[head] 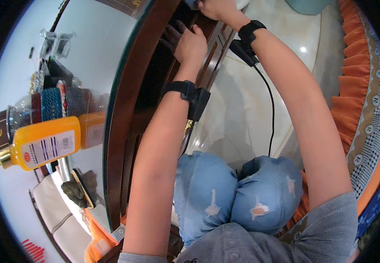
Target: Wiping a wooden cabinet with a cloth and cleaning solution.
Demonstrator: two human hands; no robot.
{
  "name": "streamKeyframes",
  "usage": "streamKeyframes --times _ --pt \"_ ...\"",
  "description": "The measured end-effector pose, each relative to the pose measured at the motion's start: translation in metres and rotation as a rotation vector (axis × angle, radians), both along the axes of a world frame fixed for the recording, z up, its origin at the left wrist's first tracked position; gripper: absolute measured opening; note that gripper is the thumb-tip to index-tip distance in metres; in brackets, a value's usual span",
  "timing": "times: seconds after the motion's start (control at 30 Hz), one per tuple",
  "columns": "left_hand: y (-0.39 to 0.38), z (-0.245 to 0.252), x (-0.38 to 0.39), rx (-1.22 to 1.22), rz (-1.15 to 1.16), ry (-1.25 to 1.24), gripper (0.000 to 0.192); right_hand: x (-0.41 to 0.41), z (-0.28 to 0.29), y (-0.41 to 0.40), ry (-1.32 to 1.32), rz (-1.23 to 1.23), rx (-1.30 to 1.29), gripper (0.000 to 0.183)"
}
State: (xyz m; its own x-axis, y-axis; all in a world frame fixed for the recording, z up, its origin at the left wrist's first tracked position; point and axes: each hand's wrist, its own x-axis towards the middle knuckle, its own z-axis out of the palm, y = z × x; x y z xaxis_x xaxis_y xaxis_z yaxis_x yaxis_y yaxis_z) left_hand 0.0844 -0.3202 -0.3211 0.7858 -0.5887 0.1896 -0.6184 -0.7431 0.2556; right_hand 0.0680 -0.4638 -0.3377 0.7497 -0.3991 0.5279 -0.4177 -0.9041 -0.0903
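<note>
My left hand [190,41] reaches into the dark opening of a brown wooden cabinet [129,79], fingers spread, with part of them in shadow; nothing shows in it. At the top edge of the view, my right hand [217,8] is bent over the cabinet's edge beside a pale bluish item [191,3], mostly cut off by the frame. Whether the fingers hold it, I cannot tell. Each wrist wears a black strap with a black device and a cable.
On the glass top [111,131] stand an orange plastic bottle [50,143] with a label, a teal woven basket [51,103] and a brush-like item [81,192]. A bed with an orange ruffled cover [354,95] lies at right. A light blue-green container [309,6] is on the tiled floor [242,108].
</note>
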Motion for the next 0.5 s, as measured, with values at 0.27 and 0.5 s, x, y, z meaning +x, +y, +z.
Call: streamKeyframes --times 0.27,0.5 --pt "-0.003 0.002 -0.019 -0.204 -0.12 0.05 0.064 -0.003 -0.022 -0.039 0.076 0.028 -0.077 0.043" --pt "0.013 -0.001 -0.011 0.075 -0.073 -0.157 0.062 0.001 0.008 0.002 0.35 0.129 -0.028 0.042"
